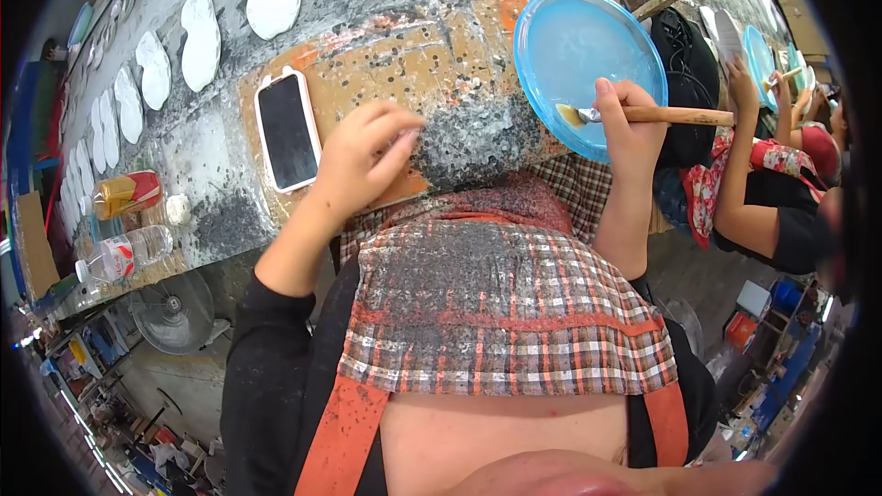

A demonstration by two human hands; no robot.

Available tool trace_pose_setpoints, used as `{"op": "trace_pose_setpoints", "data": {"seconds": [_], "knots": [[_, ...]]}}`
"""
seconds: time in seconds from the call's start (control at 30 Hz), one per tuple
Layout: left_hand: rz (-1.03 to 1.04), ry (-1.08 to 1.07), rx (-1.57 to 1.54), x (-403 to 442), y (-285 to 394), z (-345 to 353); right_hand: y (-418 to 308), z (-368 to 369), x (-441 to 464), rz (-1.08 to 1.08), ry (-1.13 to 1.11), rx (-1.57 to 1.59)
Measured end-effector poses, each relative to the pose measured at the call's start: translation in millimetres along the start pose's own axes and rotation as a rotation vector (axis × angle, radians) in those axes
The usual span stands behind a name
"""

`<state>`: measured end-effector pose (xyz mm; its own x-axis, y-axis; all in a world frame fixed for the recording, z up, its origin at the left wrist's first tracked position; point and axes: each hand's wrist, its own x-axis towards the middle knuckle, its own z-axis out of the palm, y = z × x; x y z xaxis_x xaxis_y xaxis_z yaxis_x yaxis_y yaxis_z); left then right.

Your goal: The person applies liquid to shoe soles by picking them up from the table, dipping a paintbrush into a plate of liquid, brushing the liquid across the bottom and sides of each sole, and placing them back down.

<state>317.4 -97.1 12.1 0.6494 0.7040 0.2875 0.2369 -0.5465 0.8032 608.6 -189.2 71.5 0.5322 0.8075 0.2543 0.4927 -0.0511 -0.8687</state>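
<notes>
My right hand (632,133) is closed around the wooden handle of a brush (680,116). The brush's bristles rest at the lower left inside a round blue basin (591,50) with pale liquid. My left hand (367,156) is over the front part of the stained board (395,64), its fingers bent and pointing right, the fingertips close together. Whether anything is between those fingertips cannot be made out. Just left of that hand lies a phone (288,131) with a dark screen and a pale pink case.
White sole-shaped pieces (201,41) lie in a row along the table's far and left sides. A plastic bottle (124,253) and a gold-red can (127,195) lie at left. A black bag (684,73) sits beside the basin. Another person's arm (738,165) is at right.
</notes>
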Motion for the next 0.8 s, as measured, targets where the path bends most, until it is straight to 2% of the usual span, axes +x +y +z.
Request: {"op": "trace_pose_setpoints", "data": {"seconds": [0.03, 0.1, 0.17, 0.23, 0.3, 0.37, 0.43, 0.47, 0.5, 0.53, 0.57, 0.6, 0.63, 0.7, 0.8], "knots": [[0.085, -0.001, 0.069, 18, 0, -2, 2, 1, -1, -0.007, -0.001, 0.017], [0.085, -0.091, 0.006, 61, 0, -3, 5, 2, -1, -0.024, 0.013, 0.021], [-0.097, -0.208, -0.093, 111, 6, 3, 7, 3, -2, -0.026, 0.024, 0.018], [-0.123, -0.208, -0.174, 161, -8, 21, 8, 3, -1, -0.030, 0.035, 0.012], [-0.017, -0.126, -0.001, 207, -32, 42, 11, 2, 0, -0.039, 0.031, 0.018], [-0.212, -0.207, -0.180, 244, -57, 46, -6, 15, -8, -0.013, 0.037, 0.012], [-0.416, -0.235, -0.193, 275, -49, 62, 2, 11, -4, -0.025, 0.013, 0.054], [-0.420, -0.147, -0.249, 273, -34, 58, -1, 10, -4, -0.020, 0.017, 0.049], [-0.420, -0.153, -0.251, 309, -85, 87, -2, 9, -4, -0.024, 0.019, 0.043], [-0.358, -0.017, -0.086, 334, -132, 117, -2, 9, -4, -0.030, 0.023, 0.037], [-0.294, 0.118, 0.079, 321, -125, 121, -2, 9, -3, -0.025, 0.027, 0.034], [-0.469, -0.046, -0.025, 305, -125, 113, -13, 19, -15, -0.007, 0.011, 0.022], [-0.471, -0.050, -0.026, 308, -131, 118, -12, 19, -14, -0.015, -0.001, 0.036], [-0.420, 0.043, 0.130, 312, -140, 127, -12, 17, -13, -0.014, -0.002, 0.027], [-0.468, 0.099, 0.089, 296, -106, 115, -11, 17, -12, -0.022, 0.011, 0.022]]}}
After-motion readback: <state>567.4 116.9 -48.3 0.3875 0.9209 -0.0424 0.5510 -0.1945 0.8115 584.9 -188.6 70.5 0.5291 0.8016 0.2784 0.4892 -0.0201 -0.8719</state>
